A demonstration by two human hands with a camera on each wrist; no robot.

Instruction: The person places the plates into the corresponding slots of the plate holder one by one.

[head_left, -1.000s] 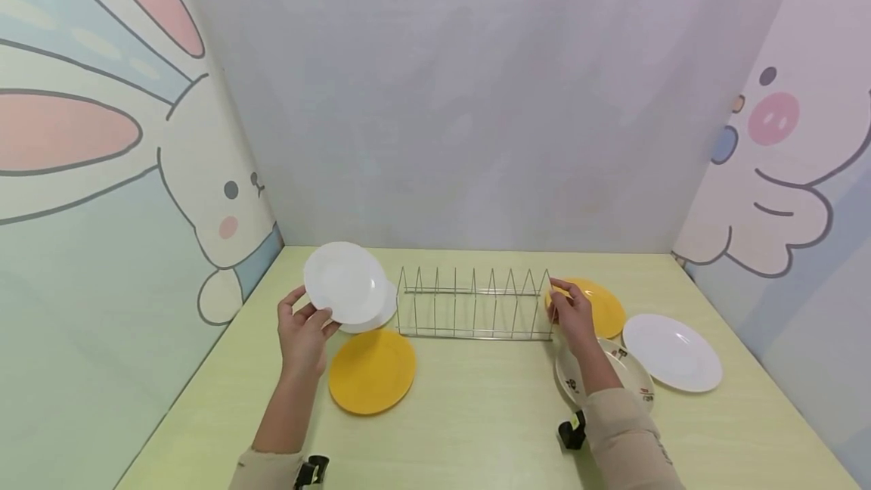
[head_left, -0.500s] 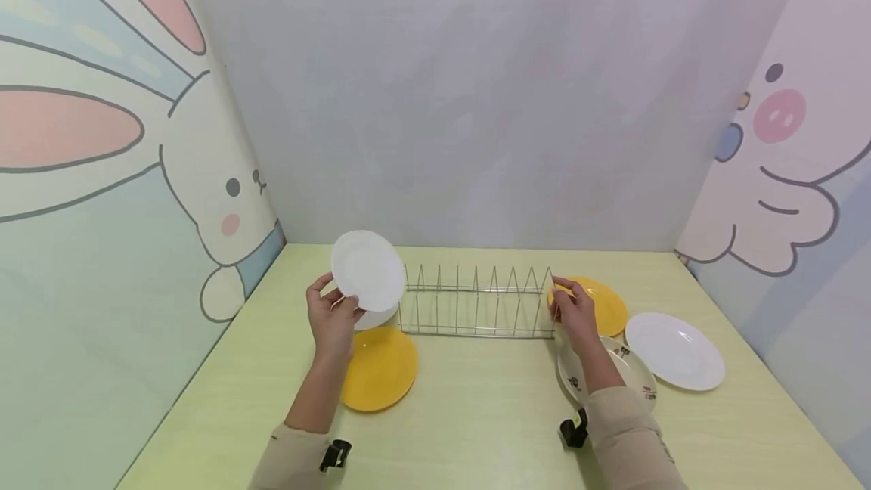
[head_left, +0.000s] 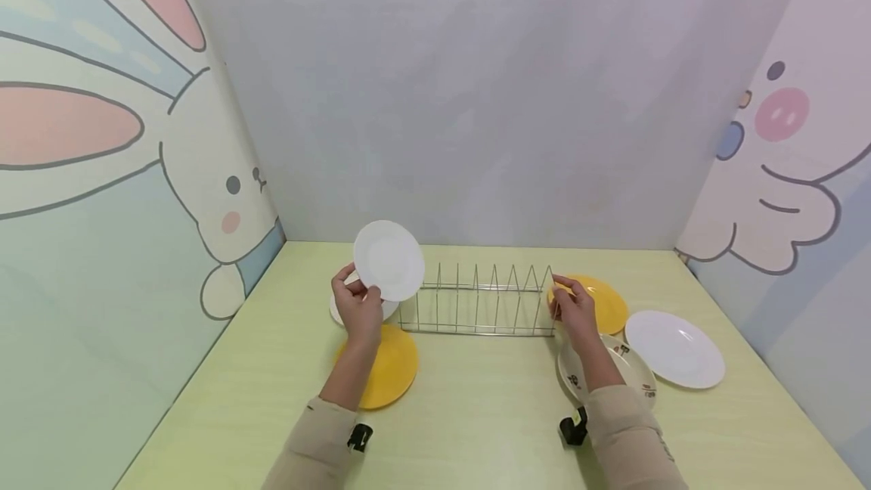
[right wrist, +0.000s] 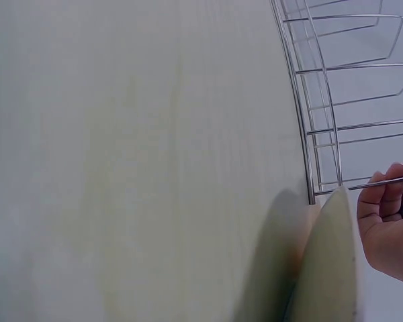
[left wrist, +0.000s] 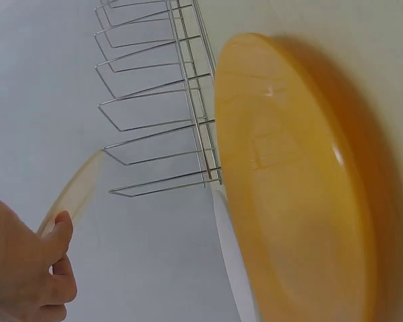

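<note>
Pinching the white plate [head_left: 389, 260] in left hand [head_left: 361, 314], up near left end of wire rack [head_left: 476, 334], gripping its right end with right hand [head_left: 574, 310]; probably a light, stiff, slick plate, so keep to the rim.

A plain greyish wall [head_left: 463, 97] filled the upper middle, between a rabbit-decorated wall [head_left: 122, 203] at left and a pig-decorated wall [head_left: 789, 180] at upper right. A pale yellow-green table [head_left: 476, 407] spread below.
</note>
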